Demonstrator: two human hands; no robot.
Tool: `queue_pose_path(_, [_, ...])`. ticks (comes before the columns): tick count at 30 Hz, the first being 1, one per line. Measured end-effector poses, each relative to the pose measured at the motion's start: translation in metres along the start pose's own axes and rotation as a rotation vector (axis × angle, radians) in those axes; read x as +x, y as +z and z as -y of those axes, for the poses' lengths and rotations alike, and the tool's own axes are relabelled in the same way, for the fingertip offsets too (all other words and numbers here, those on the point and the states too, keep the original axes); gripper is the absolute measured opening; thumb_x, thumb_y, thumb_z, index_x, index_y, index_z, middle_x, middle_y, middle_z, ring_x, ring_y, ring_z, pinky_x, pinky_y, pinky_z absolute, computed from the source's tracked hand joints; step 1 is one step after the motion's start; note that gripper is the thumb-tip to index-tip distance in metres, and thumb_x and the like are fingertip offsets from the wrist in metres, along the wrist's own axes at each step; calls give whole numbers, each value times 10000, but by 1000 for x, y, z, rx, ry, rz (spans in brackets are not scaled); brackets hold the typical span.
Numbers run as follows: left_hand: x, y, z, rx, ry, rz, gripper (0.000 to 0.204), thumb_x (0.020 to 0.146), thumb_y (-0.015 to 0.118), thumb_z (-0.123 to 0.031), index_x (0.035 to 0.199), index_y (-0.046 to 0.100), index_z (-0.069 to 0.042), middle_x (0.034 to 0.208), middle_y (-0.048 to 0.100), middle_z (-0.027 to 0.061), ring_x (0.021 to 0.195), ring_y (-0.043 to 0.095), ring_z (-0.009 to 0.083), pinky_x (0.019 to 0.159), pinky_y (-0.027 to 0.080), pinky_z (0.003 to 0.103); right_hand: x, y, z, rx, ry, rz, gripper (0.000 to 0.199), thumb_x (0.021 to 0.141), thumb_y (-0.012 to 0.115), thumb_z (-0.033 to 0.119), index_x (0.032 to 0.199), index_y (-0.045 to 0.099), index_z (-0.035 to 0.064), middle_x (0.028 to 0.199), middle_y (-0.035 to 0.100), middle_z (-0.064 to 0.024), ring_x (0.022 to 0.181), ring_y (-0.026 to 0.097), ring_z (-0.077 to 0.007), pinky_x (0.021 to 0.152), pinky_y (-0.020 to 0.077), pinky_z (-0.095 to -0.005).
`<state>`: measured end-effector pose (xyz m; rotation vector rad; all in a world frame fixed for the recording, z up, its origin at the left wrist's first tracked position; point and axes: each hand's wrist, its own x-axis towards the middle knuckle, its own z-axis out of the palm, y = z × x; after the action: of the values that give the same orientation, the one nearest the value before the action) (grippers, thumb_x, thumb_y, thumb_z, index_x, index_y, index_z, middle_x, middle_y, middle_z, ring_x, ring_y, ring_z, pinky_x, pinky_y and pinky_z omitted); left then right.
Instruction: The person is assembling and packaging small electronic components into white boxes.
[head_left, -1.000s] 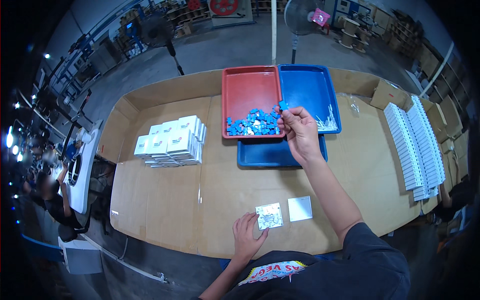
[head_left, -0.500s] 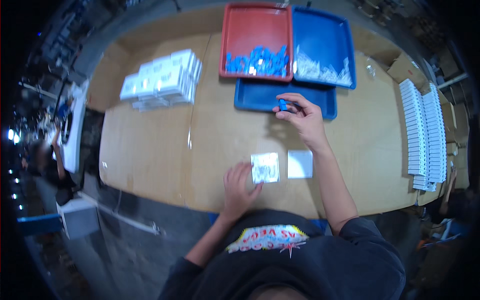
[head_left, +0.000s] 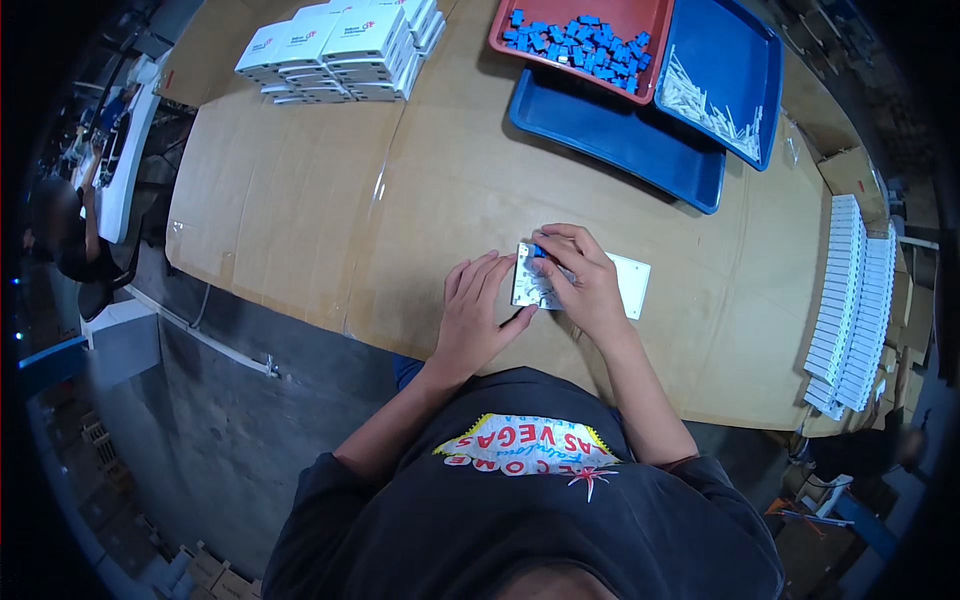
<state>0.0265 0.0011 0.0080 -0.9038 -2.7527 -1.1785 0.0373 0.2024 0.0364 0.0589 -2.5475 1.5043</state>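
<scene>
Right hand (head_left: pixel 582 270) narrowed on a blue block (head_left: pixel 540 251), pinched near the far-left corner of a white panel (head_left: pixel 524 288); the fingers hide most of the block, so its long axis cannot be told. Left hand (head_left: pixel 475 305) spread wide beside the panel's left edge. The panel lies flat on the counter (head_left: pixel 430 190), that edge running away from the person. Just right of the panel, a white plate (head_left: pixel 633 286). Beyond the panel, rightward: a red tray (head_left: pixel 635 18) with heaped blue pieces (head_left: pixel 590 45); a blue tray (head_left: pixel 742 62) of thin white sticks (head_left: pixel 708 108); nearer the panel, a lower tray (head_left: pixel 618 140), long axis slanting from far left to near right. Well left of the panel and beyond, stacked white boxes (head_left: pixel 362 38).
</scene>
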Motion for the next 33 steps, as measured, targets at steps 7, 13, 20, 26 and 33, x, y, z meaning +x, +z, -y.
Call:
queue_pose_path(7, [2, -2, 1, -21, -29, 12, 684, 831, 838, -316, 1402, 564, -55, 1356, 621, 140, 1357, 541, 289, 1164, 351, 492, 5, 2, 9, -131, -13, 46, 260, 910, 748, 58, 1164, 722, 10, 1193, 703, -128, 996, 731, -310, 827, 603, -365])
queue_pose_path(13, [2, 0, 4, -45, -21, 6, 707, 809, 852, -276, 1410, 549, -57, 1372, 628, 128, 1359, 544, 318, 1154, 346, 512, 5, 7, 1, -118, -13, 60, 258, 903, 753, 58, 1153, 719, 5, 1182, 725, -136, 972, 744, -315, 809, 612, -365])
queue_pose_path(20, [1, 0, 4, -7, -13, 14, 704, 828, 835, -312, 1421, 556, -55, 1370, 622, 137, 1361, 538, 305, 1163, 345, 504, -1, 14, 3, -158, 26, 52, 237, 898, 756, 56, 1129, 738, 5, 1208, 727, -130, 1009, 744, -314, 851, 615, -382])
queue_pose_path(26, [1, -1, 5, -3, -16, 13, 694, 842, 821, -339, 1421, 564, -56, 1371, 616, 141, 1362, 532, 285, 1170, 344, 494, -5, 21, -6, -349, -161, -4, 257, 889, 762, 53, 1143, 761, 14, 1238, 720, -133, 1095, 729, -317, 1043, 570, -457])
queue_pose_path(33, [3, -2, 6, -31, -3, 38, 716, 811, 841, -277, 1436, 556, -73, 1398, 618, 134, 1382, 529, 304, 1162, 340, 508, -9, 16, 10, -583, -175, 56, 277, 900, 760, 163, 1139, 780, 25, 1341, 666, -143, 1320, 599, -347, 1165, 420, -585])
